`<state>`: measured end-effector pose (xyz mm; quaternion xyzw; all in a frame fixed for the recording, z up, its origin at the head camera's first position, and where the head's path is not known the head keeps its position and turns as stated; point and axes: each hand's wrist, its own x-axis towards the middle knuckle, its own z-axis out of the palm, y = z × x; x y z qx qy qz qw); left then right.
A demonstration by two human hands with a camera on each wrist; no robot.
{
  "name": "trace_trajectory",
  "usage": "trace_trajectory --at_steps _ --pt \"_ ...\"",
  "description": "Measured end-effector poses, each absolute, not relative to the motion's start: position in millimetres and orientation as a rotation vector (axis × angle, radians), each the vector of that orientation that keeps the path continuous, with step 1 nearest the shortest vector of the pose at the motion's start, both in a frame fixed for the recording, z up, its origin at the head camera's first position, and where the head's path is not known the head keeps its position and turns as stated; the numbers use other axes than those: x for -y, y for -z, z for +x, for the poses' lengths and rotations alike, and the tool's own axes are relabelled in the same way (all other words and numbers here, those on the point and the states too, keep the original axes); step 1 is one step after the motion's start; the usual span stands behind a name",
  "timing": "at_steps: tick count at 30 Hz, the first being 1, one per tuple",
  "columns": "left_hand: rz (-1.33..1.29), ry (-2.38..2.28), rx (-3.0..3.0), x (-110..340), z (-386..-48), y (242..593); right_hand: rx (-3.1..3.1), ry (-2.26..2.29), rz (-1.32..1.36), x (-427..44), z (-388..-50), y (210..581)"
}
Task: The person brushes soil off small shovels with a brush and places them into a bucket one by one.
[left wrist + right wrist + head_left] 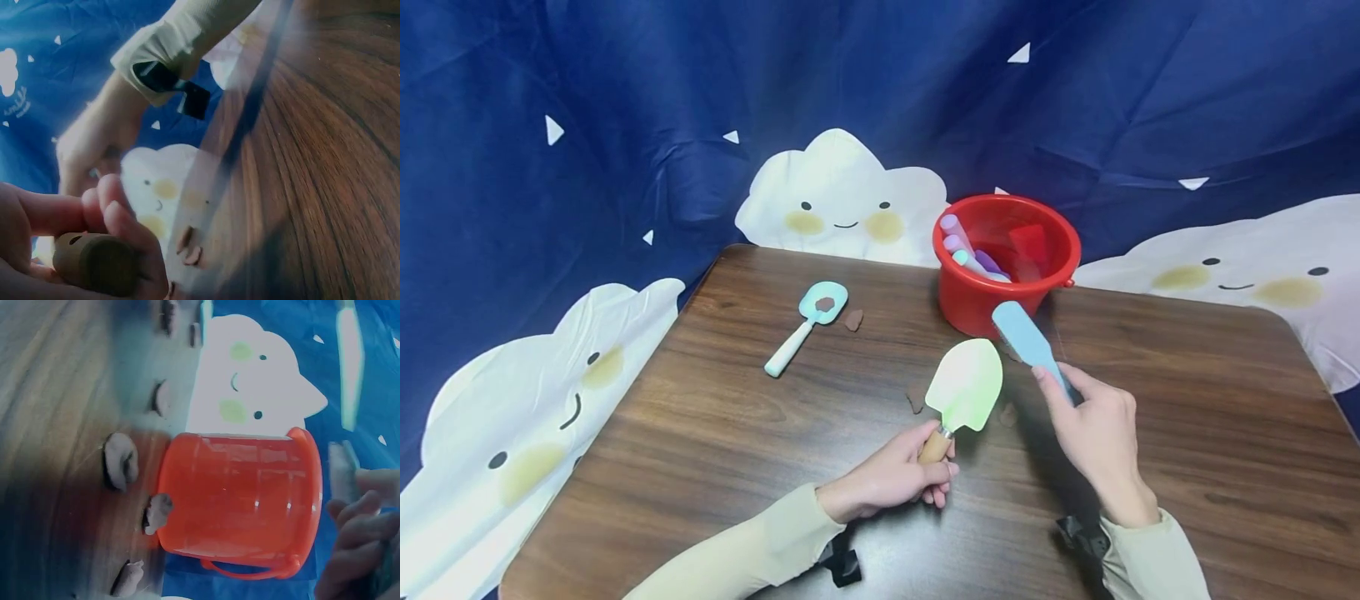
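Observation:
My left hand (898, 471) grips the wooden handle of a small trowel (966, 383), its pale green blade raised above the table. The handle's round end (109, 265) shows in the left wrist view. In my right hand (1097, 425) is a light blue brush (1024, 335), held by its handle with the head near the front of the red bucket (981, 307). Brown clay-like pieces (915, 400) lie on the table around the trowel; several, such as one curled piece (120, 461), show by the bucket in the right wrist view.
Inside the bucket stand pastel-handled tools (957, 237). A turquoise toy shovel (790, 346) lies at the left, with a brown piece on its blade and another beside it. A blue curtain (865, 75) with cloud faces hangs behind the wooden table (700, 433).

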<state>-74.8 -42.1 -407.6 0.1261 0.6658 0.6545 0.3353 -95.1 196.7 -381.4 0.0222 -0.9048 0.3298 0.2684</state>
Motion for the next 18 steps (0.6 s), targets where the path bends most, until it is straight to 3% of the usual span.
trace_trajectory --at_steps 11,18 --pt "0.141 -1.818 -1.618 40.3 -78.1 404.6 2.509 -0.869 0.661 -197.6 -78.5 378.6" --pt "0.117 -1.801 -1.598 39.2 -77.5 402.9 2.542 -0.863 0.728 -205.3 -79.5 385.6"
